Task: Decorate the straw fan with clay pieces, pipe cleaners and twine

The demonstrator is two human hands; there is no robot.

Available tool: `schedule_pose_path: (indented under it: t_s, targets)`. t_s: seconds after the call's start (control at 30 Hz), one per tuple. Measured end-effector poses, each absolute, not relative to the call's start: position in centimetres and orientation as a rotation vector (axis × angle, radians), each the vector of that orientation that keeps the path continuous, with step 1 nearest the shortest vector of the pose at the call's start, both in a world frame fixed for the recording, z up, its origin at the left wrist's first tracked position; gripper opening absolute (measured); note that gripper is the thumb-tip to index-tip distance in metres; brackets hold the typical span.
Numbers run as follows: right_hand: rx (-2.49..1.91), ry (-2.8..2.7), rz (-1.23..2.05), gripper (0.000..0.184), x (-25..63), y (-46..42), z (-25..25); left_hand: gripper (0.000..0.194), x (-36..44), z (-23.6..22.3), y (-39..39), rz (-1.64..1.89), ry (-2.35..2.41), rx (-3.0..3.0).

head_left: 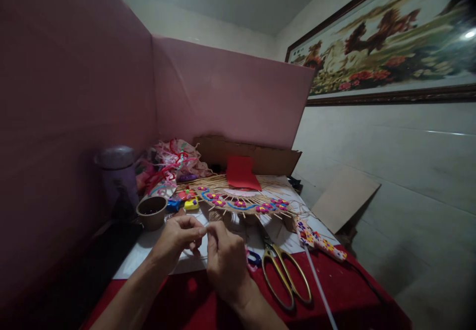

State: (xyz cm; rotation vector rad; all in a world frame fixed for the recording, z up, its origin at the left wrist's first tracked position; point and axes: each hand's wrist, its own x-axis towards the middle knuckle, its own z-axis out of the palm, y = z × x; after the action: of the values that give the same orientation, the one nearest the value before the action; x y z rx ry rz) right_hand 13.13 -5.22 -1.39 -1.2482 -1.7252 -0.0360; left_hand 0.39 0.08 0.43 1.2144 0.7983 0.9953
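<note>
My left hand and my right hand meet over the white sheet on the table, fingertips pinched together on something too small to make out. Just beyond them lies a fan-shaped piece of thin sticks decorated with pink flowers and a blue wavy line. Gold-handled scissors lie right of my right hand on the red cloth.
A small brown cup and a purple lidded bottle stand at the left. Crumpled pink wrapping, a red paper and a cardboard box sit at the back. A flowered strip and a white stick lie right. Pink boards wall the table.
</note>
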Motion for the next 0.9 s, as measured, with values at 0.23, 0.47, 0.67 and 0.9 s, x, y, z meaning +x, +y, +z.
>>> schedule_pose_path:
  t_s: [0.23, 0.47, 0.67, 0.9]
  targets:
    - [-1.225, -1.679, -0.046, 0.017, 13.2, -4.6, -2.1, 0.023, 1.0, 0.5, -0.3, 1.219, 0.954, 1.411]
    - [-1.257, -1.512, 0.153, 0.017, 13.2, -5.0, -1.4, 0.018, 1.3, 0.5, -0.3, 1.251, 0.903, 1.441]
    - [-1.169, -1.544, 0.339, 0.020, 13.1, -5.3, -0.8, 0.014, 0.9, 0.6, -0.3, 1.256, 0.732, 1.358]
    - [-1.182, -1.641, -0.033, 0.014, 13.3, -5.1, -1.5, 0.015, 0.6, 0.5, 0.0, 1.278, 0.837, 1.538]
